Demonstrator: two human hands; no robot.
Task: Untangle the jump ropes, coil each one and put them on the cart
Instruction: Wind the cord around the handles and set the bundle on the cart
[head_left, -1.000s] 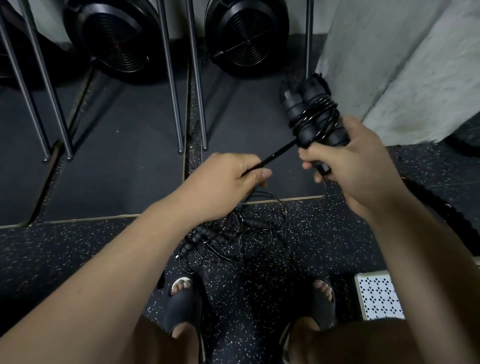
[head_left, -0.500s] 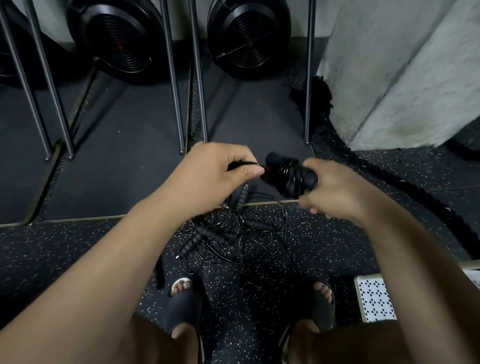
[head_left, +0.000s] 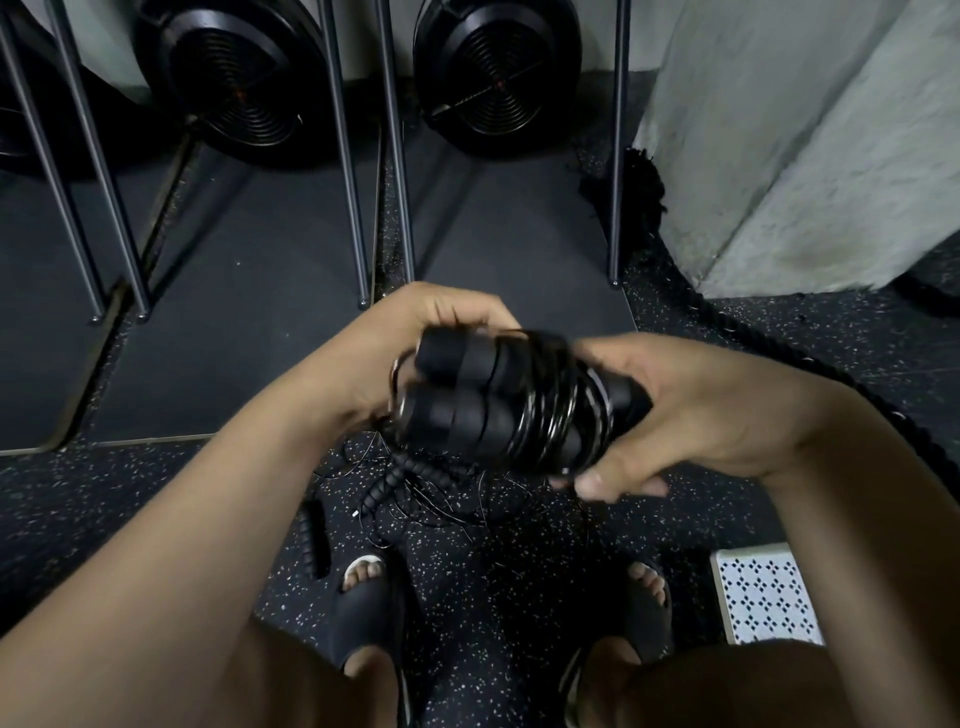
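Note:
A coiled black jump rope (head_left: 498, 405), its two foam handles side by side with thin cord wound round them, is held in front of me. My right hand (head_left: 675, 415) grips the bundle's right end, thumb underneath. My left hand (head_left: 415, 353) curls round the bundle's left end and far side; its fingertips are hidden behind the handles. Below, a tangle of further black jump ropes (head_left: 415, 488) lies on the speckled floor, with one loose handle (head_left: 311, 540) beside my left foot.
Metal rack legs (head_left: 353, 208) and two black fan wheels (head_left: 493, 78) stand ahead. A concrete pillar (head_left: 805, 145) rises at right, with a thick battle rope (head_left: 769, 348) running along the floor. A white perforated surface (head_left: 763, 597) shows at lower right. My sandalled feet stand below.
The bundle came down from upper right and nearer to me. My left hand went from pinching the stretched cord to holding the bundle's end; the cord is now wound on.

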